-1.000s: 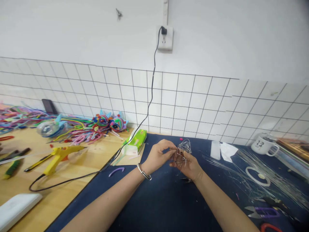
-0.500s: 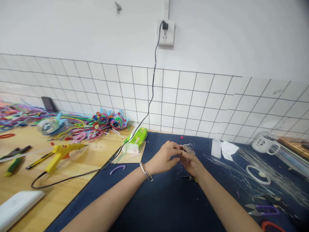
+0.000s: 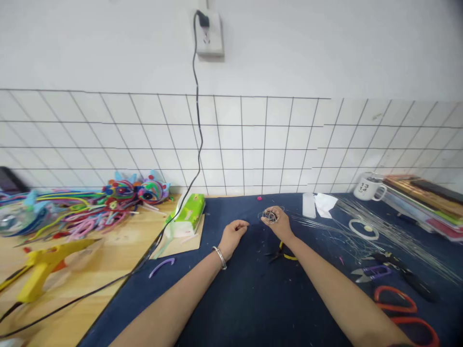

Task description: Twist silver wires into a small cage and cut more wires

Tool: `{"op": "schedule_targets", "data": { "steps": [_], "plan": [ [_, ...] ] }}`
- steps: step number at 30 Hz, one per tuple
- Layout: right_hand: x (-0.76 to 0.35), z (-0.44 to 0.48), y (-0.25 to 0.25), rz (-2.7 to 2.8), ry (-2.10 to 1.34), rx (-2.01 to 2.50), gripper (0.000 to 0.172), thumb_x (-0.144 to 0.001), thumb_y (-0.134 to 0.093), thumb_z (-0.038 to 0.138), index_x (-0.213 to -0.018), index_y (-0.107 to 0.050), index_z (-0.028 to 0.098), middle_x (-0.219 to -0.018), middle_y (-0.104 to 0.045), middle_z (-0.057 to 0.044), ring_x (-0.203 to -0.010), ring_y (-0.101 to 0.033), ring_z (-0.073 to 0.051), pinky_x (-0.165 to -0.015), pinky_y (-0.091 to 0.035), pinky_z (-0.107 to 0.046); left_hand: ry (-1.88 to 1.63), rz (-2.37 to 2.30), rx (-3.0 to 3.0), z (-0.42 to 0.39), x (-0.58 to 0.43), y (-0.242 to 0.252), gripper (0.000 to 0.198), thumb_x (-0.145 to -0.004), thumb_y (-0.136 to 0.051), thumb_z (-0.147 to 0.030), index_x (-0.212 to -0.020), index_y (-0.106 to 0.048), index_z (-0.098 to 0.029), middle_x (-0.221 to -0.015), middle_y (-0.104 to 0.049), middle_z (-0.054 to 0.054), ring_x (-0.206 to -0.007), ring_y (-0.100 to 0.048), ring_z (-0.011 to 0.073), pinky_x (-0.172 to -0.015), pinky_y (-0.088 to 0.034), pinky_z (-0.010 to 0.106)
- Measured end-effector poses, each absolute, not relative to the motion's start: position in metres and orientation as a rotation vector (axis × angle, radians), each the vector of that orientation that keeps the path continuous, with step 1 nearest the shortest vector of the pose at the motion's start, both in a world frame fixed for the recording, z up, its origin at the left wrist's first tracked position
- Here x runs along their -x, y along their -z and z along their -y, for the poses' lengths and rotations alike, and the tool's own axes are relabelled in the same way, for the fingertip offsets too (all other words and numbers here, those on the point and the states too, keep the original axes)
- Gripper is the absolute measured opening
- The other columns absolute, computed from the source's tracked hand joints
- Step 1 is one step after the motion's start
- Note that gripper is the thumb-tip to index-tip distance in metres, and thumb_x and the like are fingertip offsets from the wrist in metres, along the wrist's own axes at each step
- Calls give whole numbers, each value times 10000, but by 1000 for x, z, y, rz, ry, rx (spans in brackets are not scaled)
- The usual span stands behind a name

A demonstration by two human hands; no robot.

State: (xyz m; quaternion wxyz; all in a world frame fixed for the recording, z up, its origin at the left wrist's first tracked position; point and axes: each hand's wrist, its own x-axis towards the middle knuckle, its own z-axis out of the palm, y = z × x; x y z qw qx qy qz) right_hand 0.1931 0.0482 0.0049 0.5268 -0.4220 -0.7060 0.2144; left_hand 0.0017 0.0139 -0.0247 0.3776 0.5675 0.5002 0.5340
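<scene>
My right hand is closed around a small coiled wire shape, whose thin loops stick out past the fingers. Apart from it, on the left, my left hand is low over the dark blue mat with its fingers curled together. Whether a fine piece sits in that pinch is too small to tell. A bracelet circles the left wrist. Yellow-handled pliers lie on the mat just below my right hand, partly covered by the forearm.
To the right lie long loose wires, a white ring, purple snips, red-handled scissors and a mug. On the left are a tissue pack, a yellow glue gun with its cord, and colourful pipe cleaners.
My hands, close together at the wire shape before, are now apart. The left hand has let go of the shape and moved left and down; the right keeps it. The view has turned right.
</scene>
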Motion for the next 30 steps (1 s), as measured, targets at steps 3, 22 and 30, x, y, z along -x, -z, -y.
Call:
{"op": "schedule_targets", "data": {
  "steps": [3,22,30],
  "plan": [
    [-192,-40,-17,1756,-398,1005,206,-702,-586,322,-857,-594,187,-899,-564,-49,-872,-508,-190,-831,-378,-348,-1366,-1271,-1437,-17,-2,29,194,-684,-566,-270,-815,-645,-150,-713,-628,10,-620,-526,120,-594,-395,225],
    [-171,-23,-28,2555,439,1405,136,-828,-425,202,-934,-510,193,-907,-485,-82,-776,-487,-185,-627,-330,-278,-1303,-916,-1453,-5,-6,8,525,-657,-670,-283,-1148,-501,-205,-1153,-545,84,-991,-530,201,-849,-411,339],
    [-163,-25,-16,2455,-52,1209,542,-678,-600,241,-1177,-387,228,-1070,-429,-70,-934,-468,-190,-721,-411,-286,-1395,-832,-1397,-3,-8,7,532,-633,-683,-192,-1132,-498,-195,-1083,-570,64,-990,-532,202,-918,-371,362]
  ]
}}
